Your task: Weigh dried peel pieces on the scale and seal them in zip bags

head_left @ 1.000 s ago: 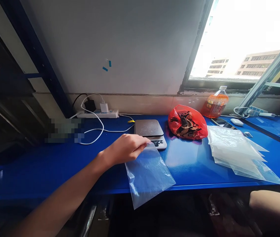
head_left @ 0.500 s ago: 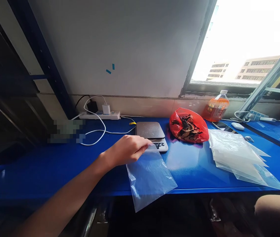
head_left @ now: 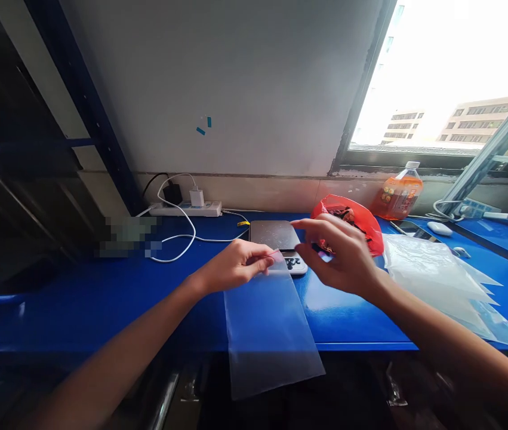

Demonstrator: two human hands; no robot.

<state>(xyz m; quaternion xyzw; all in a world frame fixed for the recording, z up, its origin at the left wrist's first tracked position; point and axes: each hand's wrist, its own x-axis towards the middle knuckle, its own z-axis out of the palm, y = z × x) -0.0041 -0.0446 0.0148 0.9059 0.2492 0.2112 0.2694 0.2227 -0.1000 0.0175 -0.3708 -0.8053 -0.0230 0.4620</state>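
My left hand (head_left: 247,263) pinches the top edge of a clear plastic bag (head_left: 271,328), which hangs down past the front edge of the blue table. My right hand (head_left: 336,248) is empty, with thumb and forefinger spread apart, and it hovers between the scale and a red plastic bag. Behind the hands sits a flat kitchen scale (head_left: 271,234) with a dark top; part of its front panel shows. The red bag (head_left: 372,224) holds dark brown dried pieces and is partly covered by my right hand.
A stack of clear bags (head_left: 428,263) lies to the right. Behind it are a bottle of orange drink (head_left: 399,191), a phone (head_left: 415,230) and a white earphone case (head_left: 439,229). A power strip (head_left: 186,209) with a looping white cable (head_left: 191,233) stands along the wall at left.
My right hand has come in from the lower right to beside the scale, fingers spread. The clear bag in my left hand now hangs straighter and lower. The view has shifted slightly.
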